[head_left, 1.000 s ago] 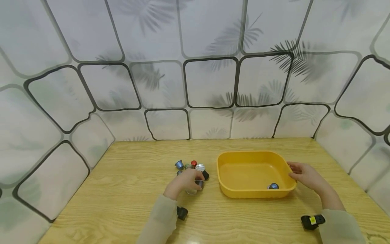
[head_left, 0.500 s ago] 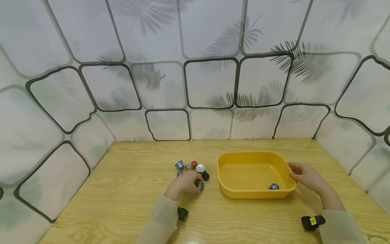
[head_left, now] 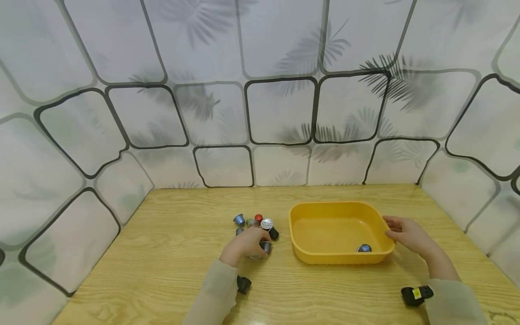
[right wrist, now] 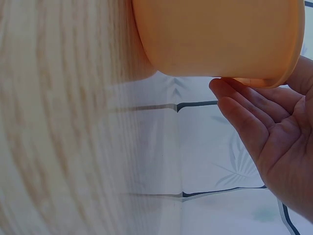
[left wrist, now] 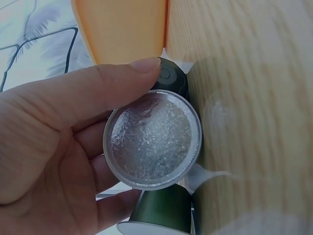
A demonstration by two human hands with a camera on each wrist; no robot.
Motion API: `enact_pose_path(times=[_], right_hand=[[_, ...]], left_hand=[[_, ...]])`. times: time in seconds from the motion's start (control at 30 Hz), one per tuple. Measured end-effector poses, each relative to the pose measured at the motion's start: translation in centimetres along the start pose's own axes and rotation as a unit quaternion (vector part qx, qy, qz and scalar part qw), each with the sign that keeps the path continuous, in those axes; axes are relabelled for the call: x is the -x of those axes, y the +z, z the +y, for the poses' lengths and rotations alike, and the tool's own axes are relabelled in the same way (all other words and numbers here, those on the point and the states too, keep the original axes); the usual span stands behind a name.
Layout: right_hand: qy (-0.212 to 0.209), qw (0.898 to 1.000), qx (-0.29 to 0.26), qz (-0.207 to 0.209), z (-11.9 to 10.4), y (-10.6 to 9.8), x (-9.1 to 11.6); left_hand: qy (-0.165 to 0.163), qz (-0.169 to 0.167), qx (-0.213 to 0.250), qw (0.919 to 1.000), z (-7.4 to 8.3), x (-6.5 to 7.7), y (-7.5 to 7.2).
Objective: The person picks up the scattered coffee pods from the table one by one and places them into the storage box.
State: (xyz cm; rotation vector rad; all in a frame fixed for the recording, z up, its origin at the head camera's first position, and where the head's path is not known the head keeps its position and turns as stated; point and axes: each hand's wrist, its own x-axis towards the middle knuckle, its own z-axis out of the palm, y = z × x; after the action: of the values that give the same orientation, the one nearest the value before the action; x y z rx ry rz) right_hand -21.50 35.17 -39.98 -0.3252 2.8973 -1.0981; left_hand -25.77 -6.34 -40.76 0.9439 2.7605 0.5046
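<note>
My left hand (head_left: 245, 246) reaches into a small cluster of coffee capsules left of the yellow tray (head_left: 325, 258). Its thumb and fingers pinch a dark coffee capsule (head_left: 266, 247) at the cluster's near side. In the left wrist view, a capsule with a silver lid (left wrist: 154, 142) faces the camera just below the thumb, and a green capsule (left wrist: 164, 208) lies by the lower fingers. My right hand (head_left: 412, 234) grips the tray's right side, thumb over the rim and fingers under it on the outside. A blue capsule (head_left: 366, 248) lies inside the tray's near right corner.
Around the left hand lie a blue capsule (head_left: 239, 220), a red one (head_left: 258, 217), a silver-lidded one (head_left: 266, 224) and a black one (head_left: 274, 233). The wooden table (head_left: 174, 225) meets a patterned cloth backdrop (head_left: 280, 113) behind and on both sides.
My left hand has shifted very slightly at the near side of the cluster, its fingers staying at the dark capsule. The right hand and tray hold still.
</note>
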Motion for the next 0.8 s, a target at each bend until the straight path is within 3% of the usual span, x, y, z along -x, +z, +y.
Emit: enact_pose_path(times=[0.17,0.4,0.57,0.8], right_hand=[[0.0,1.0,0.001,0.001,0.0,0.0,0.0],[0.0,1.0,0.001,0.0,-0.1,0.0,0.1],[-0.004,1.0,0.004,-0.003,-0.1,-0.1,0.0],[0.001,1.0,-0.001,-0.003,-0.2,-0.1,0.0]], left_hand=[[0.008,0.004,-0.001,1.0,0.0,0.0,0.0],[0.014,0.029,0.043,0.9986,0.1,0.2,-0.5],[0.047,0.073,0.051,0.9949,0.3,0.4,-1.3],[0.09,0.141,0.095,0.9814,0.9,1.0,-2.5]])
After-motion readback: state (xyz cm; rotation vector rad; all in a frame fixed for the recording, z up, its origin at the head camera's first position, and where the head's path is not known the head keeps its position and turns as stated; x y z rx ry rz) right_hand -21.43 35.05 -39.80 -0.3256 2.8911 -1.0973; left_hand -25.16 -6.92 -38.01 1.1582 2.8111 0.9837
